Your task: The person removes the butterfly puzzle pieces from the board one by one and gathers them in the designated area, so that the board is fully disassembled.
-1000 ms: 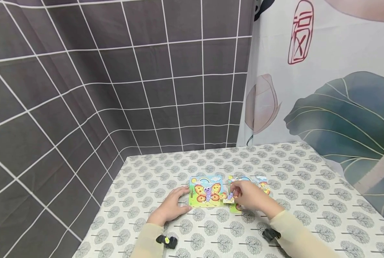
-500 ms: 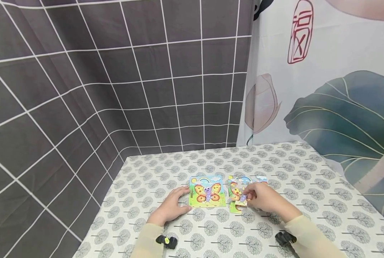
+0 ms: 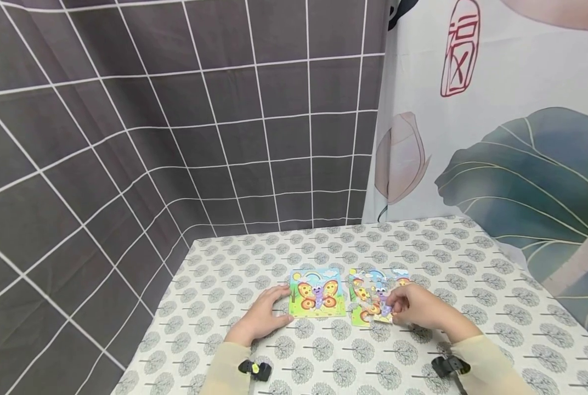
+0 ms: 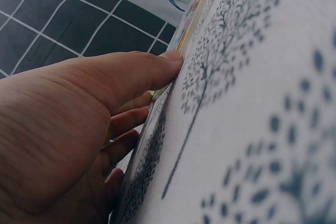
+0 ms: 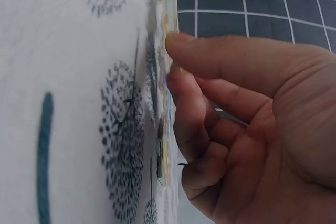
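A square butterfly picture board (image 3: 306,308) lies flat on the table, showing a whole purple-bodied butterfly. My left hand (image 3: 260,317) rests at its left side, fingers spread, with the thumb (image 4: 163,66) touching the board's edge in the left wrist view. To the right lies a partly assembled jigsaw puzzle (image 3: 374,274) of the same picture. Thumb and forefinger of my right hand (image 3: 419,308) pinch a puzzle piece (image 3: 385,311) with the purple body on it, low over the puzzle's bottom middle. The hand hides the puzzle's lower right part.
A white tablecloth (image 3: 323,351) with grey tree prints covers the table. Behind it hangs a dark grid-patterned curtain (image 3: 235,137), and at the right a white cloth (image 3: 417,71) with lotus prints. A black strap sits on each wrist.
My right hand has carried the puzzle piece rightward from between the board and the puzzle to the puzzle's bottom middle, uncovering the puzzle's left part. The left hand has stayed in place.
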Motion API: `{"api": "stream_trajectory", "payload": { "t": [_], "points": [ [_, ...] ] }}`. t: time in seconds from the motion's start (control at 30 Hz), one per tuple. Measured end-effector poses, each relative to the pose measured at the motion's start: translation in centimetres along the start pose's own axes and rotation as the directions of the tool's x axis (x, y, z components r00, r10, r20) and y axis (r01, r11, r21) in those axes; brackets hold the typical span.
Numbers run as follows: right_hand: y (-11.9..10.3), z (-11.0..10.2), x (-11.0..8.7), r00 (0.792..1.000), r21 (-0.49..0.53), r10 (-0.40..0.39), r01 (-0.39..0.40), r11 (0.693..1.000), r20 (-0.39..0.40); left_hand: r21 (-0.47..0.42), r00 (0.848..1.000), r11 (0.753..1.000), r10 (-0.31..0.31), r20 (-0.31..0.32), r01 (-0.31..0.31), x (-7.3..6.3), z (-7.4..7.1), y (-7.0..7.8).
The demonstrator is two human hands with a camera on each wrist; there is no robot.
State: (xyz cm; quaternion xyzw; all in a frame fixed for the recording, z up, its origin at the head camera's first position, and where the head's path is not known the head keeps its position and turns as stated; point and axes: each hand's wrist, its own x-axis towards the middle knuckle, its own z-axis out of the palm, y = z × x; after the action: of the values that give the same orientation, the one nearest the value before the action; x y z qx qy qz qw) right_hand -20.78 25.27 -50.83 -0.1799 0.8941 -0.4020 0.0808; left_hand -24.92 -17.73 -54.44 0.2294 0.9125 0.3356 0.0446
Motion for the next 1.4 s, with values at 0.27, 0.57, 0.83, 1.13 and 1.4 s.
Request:
{"api": "stream_trajectory", "payload": {
  "t": [0.27,0.57,0.83,1.13,1.4],
  "points": [
    [-0.08,-0.22,-0.50,0.999,0.004,-0.011,0.011,1.000,0.031,-0.007,1.000,1.000,-0.013,0.004,0.013,-0.02,-0.01,0.00],
    [0.06,-0.02,-0.49,1.000,-0.029,0.023,-0.023,0.999,0.010,-0.021,0.999,0.999,-0.032,0.002,0.032,-0.07,0.21,-0.04],
    [0.29,0.16,-0.39,0.999,-0.023,0.031,-0.031,0.999,0.010,-0.035,1.000,0.999,-0.029,-0.001,0.029,-0.17,0.14,0.00],
    [0.66,0.21,-0.12,1.000,-0.035,0.025,-0.024,0.999,0.006,-0.016,1.000,1.000,-0.012,-0.002,0.012,-0.12,-0.14,0.32],
    [0.87,0.15,-0.15,1.000,-0.036,0.017,-0.017,0.999,0.002,-0.014,1.000,1.000,-0.013,0.005,0.013,-0.09,-0.20,0.56]
  ]
}}
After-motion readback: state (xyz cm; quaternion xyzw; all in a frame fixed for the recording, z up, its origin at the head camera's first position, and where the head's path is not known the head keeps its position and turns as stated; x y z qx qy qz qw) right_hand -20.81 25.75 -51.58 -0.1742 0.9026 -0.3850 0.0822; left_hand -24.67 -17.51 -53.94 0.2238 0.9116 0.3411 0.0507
